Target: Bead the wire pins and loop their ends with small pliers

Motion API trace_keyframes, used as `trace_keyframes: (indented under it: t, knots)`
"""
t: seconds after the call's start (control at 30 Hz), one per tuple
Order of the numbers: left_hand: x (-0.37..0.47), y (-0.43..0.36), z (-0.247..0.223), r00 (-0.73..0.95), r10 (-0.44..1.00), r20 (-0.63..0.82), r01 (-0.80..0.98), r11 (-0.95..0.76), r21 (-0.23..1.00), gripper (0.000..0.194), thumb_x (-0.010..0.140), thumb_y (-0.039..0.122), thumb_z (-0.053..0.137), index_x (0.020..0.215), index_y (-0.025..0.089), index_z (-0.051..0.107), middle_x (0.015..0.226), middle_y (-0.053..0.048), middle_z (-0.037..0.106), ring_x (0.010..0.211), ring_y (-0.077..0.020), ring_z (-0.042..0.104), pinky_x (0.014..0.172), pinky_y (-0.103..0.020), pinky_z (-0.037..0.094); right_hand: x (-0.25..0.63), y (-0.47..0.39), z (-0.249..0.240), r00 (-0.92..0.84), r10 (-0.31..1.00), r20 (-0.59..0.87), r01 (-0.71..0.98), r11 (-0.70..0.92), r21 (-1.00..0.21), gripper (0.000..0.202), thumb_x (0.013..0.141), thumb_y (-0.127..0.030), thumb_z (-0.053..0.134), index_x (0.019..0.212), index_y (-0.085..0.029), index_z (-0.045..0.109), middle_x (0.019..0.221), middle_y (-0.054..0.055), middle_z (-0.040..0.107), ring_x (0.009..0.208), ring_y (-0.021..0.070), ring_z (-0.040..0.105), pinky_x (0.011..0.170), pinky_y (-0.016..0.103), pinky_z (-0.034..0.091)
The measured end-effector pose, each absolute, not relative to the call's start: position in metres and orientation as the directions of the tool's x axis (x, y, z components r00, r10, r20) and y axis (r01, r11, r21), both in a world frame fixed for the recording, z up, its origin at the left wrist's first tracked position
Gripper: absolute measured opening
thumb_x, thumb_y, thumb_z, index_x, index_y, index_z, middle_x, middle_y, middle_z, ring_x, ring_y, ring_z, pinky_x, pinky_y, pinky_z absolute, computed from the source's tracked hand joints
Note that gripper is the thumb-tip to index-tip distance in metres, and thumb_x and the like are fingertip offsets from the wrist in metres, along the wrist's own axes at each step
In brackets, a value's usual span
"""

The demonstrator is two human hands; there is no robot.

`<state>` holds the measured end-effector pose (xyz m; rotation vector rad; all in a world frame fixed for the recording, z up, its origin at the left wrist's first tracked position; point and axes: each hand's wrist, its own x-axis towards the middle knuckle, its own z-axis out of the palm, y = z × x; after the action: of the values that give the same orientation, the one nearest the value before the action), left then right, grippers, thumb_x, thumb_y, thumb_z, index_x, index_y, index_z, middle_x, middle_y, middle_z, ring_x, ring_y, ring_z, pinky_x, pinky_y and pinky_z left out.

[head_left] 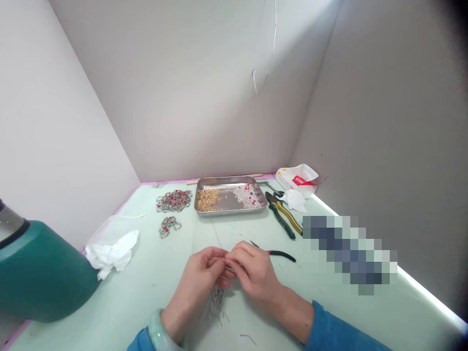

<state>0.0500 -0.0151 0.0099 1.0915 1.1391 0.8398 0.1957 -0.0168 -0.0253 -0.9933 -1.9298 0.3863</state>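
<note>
My left hand (208,269) and my right hand (253,267) meet at their fingertips low in the middle of the view. Both are closed in a pinch on a thin wire (216,233), which runs up and away from the fingers toward the tray. The pinched part is hidden by the fingers. Just below my left hand lies a bunch of short cut wire pieces (216,301), and a single bent piece (248,336) is nearer to me. Small pliers with a black handle (283,254) lie partly behind my right hand.
A metal tray (231,213) holds gold beads and clear and red beads. Left of it lie a large heap of red-beaded chain (174,200) and a smaller one (169,227). Large pliers (283,214), a tissue pack (297,178), crumpled tissue (113,253) and a green bottle (47,273) stand around.
</note>
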Motion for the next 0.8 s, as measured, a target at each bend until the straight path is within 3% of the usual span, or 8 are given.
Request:
trace_keyframes:
  t: [0.1,0.27,0.47,0.8]
  knots:
    - [0.050,-0.014,0.010,0.190,0.947,-0.258,0.020,0.259,0.966,0.011,0.071,0.023,0.060,0.076,0.013,0.061,0.068,-0.006,0.067,0.065,-0.0191,0.066,0.055,-0.026,0.050,0.196,-0.018,-0.024,-0.221,0.812,0.540,0.409,0.580,-0.704,0.019,0.088,-0.017,0.045,0.082,-0.020,0.063,0.074,0.003,0.057,0.069,0.0143,0.053,0.062,0.027,0.042]
    - [0.048,-0.014,0.010,0.180,0.952,-0.248,0.013,0.250,0.968,0.014,0.071,0.026,0.062,0.077,0.013,0.061,0.072,-0.007,0.068,0.067,-0.0204,0.067,0.055,-0.026,0.050,0.196,-0.017,-0.022,-0.198,0.807,0.556,0.335,0.589,-0.736,0.018,0.087,-0.018,0.047,0.086,-0.020,0.065,0.078,0.005,0.059,0.071,0.0153,0.055,0.064,0.028,0.043]
    - [0.048,-0.016,0.019,0.243,0.919,-0.310,-0.028,0.326,0.945,0.019,0.070,0.025,0.064,0.083,0.011,0.062,0.082,-0.012,0.069,0.072,-0.0218,0.066,0.060,-0.029,0.051,0.197,-0.016,-0.019,-0.119,0.860,0.496,0.269,0.509,-0.818,0.018,0.087,-0.018,0.049,0.077,-0.019,0.064,0.074,0.003,0.061,0.071,0.0146,0.056,0.066,0.028,0.045]
    - [0.045,-0.015,0.013,0.327,0.900,-0.287,-0.009,0.307,0.952,0.017,0.073,0.026,0.062,0.083,0.012,0.061,0.084,-0.010,0.067,0.073,-0.0212,0.066,0.059,-0.028,0.051,0.196,-0.013,-0.023,-0.178,0.861,0.476,0.194,0.505,-0.841,0.017,0.085,-0.019,0.053,0.080,-0.021,0.069,0.079,0.004,0.062,0.075,0.0154,0.058,0.068,0.029,0.047]
